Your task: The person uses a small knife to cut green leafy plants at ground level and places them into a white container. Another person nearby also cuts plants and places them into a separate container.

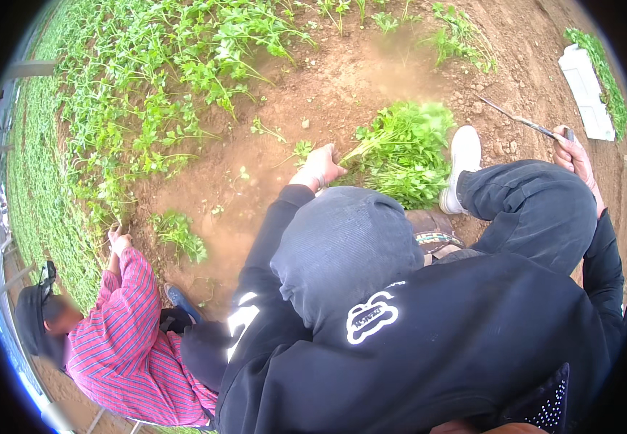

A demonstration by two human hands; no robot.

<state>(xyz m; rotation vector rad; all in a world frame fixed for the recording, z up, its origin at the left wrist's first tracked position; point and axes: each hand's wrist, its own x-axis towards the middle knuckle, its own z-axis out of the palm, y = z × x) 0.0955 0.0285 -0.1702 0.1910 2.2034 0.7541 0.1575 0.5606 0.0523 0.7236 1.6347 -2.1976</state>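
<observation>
My left hand (321, 167) is low over the soil, its fingers and thumb around the stem ends of a bunch of celery-like leafy greens (381, 138). The bunch's leaves spread to the right and look blurred at their tips. Under and beside it lie more cut greens (400, 182), close to my white shoe (464, 157). Out to the right, my right hand (573, 154) grips a long, thin-bladed cutting tool (514, 116). Its blade points up and left, above bare soil. The tool's grip is partly hidden by my fingers.
Standing greens (183, 65) fill the upper left. Small cut heaps lie at the top (462, 40) and lower left (178, 233). A white crate (587, 89) with greens along it is at the far right. A co-worker in a striped shirt (123, 347) crouches left, hands among the plants.
</observation>
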